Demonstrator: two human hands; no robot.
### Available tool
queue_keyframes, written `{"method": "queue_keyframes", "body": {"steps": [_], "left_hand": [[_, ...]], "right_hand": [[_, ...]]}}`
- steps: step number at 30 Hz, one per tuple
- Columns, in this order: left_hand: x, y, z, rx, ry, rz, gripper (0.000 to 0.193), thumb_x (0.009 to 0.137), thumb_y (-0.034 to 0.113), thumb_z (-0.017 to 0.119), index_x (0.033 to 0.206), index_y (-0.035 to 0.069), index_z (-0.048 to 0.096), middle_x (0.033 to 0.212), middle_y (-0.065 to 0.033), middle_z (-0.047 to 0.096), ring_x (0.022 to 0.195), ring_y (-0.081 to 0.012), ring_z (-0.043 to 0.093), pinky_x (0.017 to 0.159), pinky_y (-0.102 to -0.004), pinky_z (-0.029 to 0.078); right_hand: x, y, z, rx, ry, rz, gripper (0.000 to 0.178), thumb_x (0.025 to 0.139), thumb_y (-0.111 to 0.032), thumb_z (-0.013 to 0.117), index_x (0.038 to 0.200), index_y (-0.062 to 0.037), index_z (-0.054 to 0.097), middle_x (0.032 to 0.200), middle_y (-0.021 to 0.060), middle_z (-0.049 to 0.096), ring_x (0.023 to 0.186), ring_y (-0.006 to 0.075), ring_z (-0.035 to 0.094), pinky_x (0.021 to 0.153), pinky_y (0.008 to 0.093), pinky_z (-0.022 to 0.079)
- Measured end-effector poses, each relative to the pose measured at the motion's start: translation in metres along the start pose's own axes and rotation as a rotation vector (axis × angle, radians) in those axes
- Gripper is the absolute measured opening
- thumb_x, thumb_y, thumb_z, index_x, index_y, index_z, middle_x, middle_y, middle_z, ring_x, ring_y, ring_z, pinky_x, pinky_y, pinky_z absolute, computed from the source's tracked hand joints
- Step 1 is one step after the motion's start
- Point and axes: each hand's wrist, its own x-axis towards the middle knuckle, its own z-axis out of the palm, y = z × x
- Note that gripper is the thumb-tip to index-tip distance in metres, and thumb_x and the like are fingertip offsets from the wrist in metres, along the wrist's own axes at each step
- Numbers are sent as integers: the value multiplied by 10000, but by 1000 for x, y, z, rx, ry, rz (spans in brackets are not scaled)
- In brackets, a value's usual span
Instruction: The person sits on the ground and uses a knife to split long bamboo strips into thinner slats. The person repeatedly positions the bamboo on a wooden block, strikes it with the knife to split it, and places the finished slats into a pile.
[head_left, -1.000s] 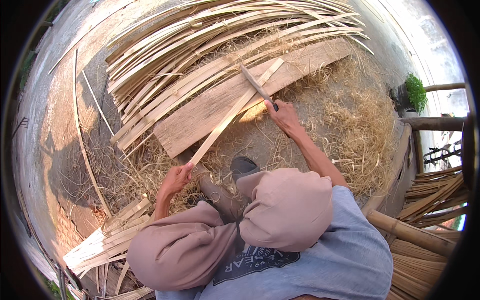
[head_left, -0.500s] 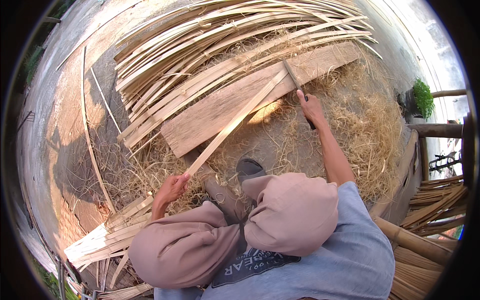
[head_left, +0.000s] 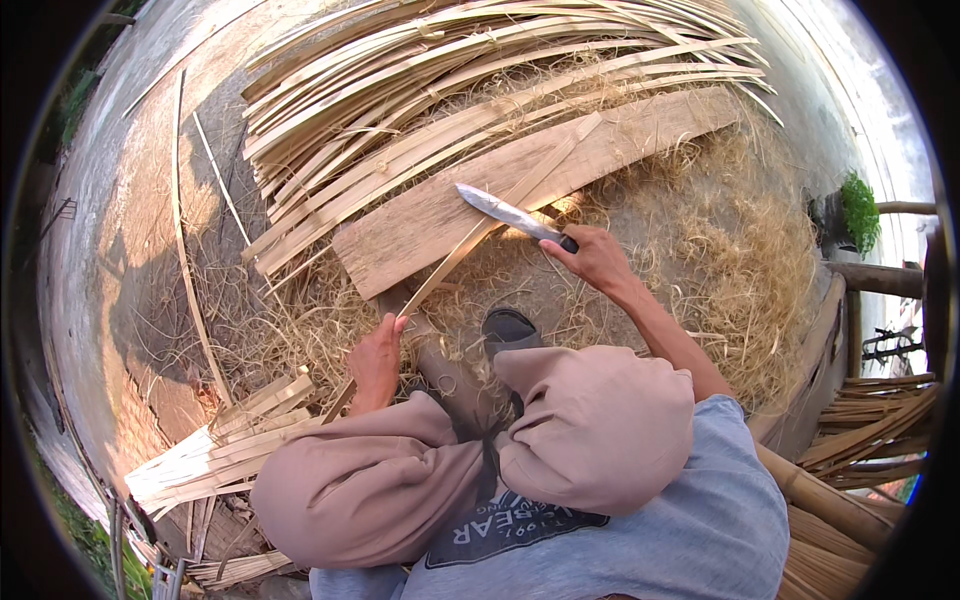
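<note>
My left hand is closed around a long, pale bamboo strip near my knee. Its far part lies slantwise over a wide wooden board, and its near end passes behind the hand toward me. In my right hand is a knife with a dark handle, the fingers wrapped round it. The broad blade points left and crosses over the strip at the board's near edge. Whether the blade touches the strip I cannot tell.
A large pile of split bamboo strips lies beyond the board. Curly shavings cover the ground to the right. Another strip bundle rests at lower left, beside my knees. Bamboo poles stand at the right.
The knife has swung from pointing away at the far right to lying across the strip, nearer me. My left hand has shifted slightly right, and the strip shows a narrower side near it.
</note>
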Motion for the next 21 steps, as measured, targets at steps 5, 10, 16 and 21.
{"method": "queue_keyframes", "body": {"steps": [5,10,16,21], "left_hand": [[16,24,-10,-46,-34,21,385,1081,463,460,936,120,558,652,-216,616,638,-471,628,542,-570,447],[-11,5,-15,-47,-27,3,391,1085,460,454,953,114,579,647,-236,610,636,-475,629,557,-572,449],[-12,-10,-1,-5,-15,-21,409,1085,475,446,936,115,569,645,-212,629,609,-454,637,539,-563,454],[-19,-9,-14,16,-63,-36,389,1083,466,461,998,119,614,666,-201,643,610,-442,638,547,-560,454]], "right_hand": [[48,69,-32,-163,296,40,633,939,-623,646,770,-13,651,702,185,671,665,348,677,631,455,526],[73,170,-71,337,568,581,716,949,-668,613,666,-12,562,586,125,600,590,229,634,558,416,468],[25,33,-14,71,108,122,662,987,-598,600,715,5,594,575,121,569,548,252,591,548,443,462],[32,46,7,-8,222,7,656,977,-604,604,714,-3,586,591,153,581,587,322,606,587,468,473]]}}
